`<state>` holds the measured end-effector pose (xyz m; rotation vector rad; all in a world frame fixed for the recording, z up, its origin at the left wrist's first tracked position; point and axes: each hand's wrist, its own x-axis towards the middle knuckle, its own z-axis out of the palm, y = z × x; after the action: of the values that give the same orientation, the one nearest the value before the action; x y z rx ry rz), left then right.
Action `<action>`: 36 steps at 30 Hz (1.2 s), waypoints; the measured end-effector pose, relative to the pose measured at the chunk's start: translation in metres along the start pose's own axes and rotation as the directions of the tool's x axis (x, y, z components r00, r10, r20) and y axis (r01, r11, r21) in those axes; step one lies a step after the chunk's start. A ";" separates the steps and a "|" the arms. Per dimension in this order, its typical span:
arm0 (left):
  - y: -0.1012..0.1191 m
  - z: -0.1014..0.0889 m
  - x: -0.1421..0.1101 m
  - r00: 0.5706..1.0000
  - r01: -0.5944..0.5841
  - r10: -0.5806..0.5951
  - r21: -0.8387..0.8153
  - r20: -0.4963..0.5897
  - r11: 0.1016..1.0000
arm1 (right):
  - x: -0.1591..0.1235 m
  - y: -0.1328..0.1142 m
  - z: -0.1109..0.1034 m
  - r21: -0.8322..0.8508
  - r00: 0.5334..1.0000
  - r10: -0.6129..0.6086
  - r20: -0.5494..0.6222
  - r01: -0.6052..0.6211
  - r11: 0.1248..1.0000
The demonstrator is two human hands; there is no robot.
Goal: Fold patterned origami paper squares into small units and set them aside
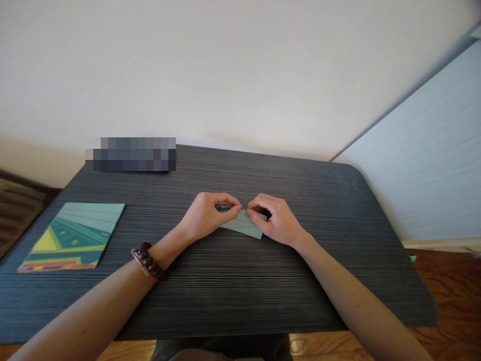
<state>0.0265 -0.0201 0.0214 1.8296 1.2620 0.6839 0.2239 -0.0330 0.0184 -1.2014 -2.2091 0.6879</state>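
Observation:
A small folded piece of pale teal paper point(242, 224) lies at the middle of the dark striped table point(233, 291). My left hand point(206, 214) pinches its left end with curled fingers. My right hand point(272, 218) pinches its right end, thumb and fingers pressed together. The two sets of fingertips almost meet above the paper. Part of the paper is hidden under both hands. A dark beaded bracelet point(150, 261) sits on my left wrist.
A stack of coloured patterned paper sheets point(73, 236) lies at the table's left side. A blurred dark object point(133, 154) rests at the far left edge. A white wall stands behind, a pale panel point(424, 165) to the right, and wooden floor point(451, 281) beyond the table's right edge.

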 end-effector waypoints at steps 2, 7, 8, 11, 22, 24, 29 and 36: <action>0.000 0.001 -0.001 1.000 -0.010 0.010 0.011 -0.015 1.000 | 0.000 -0.001 0.003 -0.006 1.000 0.011 -0.014 -0.011 1.000; -0.001 0.003 -0.002 0.998 -0.048 0.050 0.079 -0.029 0.996 | 0.001 0.000 0.004 -0.011 1.000 0.009 -0.022 -0.010 1.000; -0.001 0.003 -0.002 0.997 -0.061 0.064 0.102 -0.029 0.993 | 0.001 0.000 0.003 -0.014 1.000 0.006 -0.016 -0.006 1.000; -0.004 0.001 -0.001 0.995 -0.087 0.096 0.193 -0.039 0.977 | 0.001 0.004 -0.002 -0.017 1.000 -0.019 0.002 0.019 1.000; -0.008 -0.009 0.001 0.998 -0.056 0.056 0.216 0.008 0.975 | 0.002 0.015 -0.011 0.048 0.996 -0.086 0.027 0.085 0.995; -0.008 -0.009 0.001 0.999 -0.051 0.046 0.198 0.027 0.979 | 0.002 0.016 -0.011 0.060 0.995 -0.093 0.035 0.091 0.994; -0.008 -0.011 0.002 0.997 -0.027 0.014 0.182 0.072 0.983 | 0.003 0.017 -0.012 0.098 0.993 -0.100 0.060 0.094 0.991; -0.018 -0.021 0.005 0.986 0.044 -0.023 -0.126 0.163 0.991 | 0.003 0.023 -0.017 0.109 0.999 -0.047 0.013 0.046 0.993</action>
<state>0.0023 -0.0056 0.0179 1.7173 1.1145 0.5727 0.2474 -0.0166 0.0158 -1.0905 -2.1751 0.7898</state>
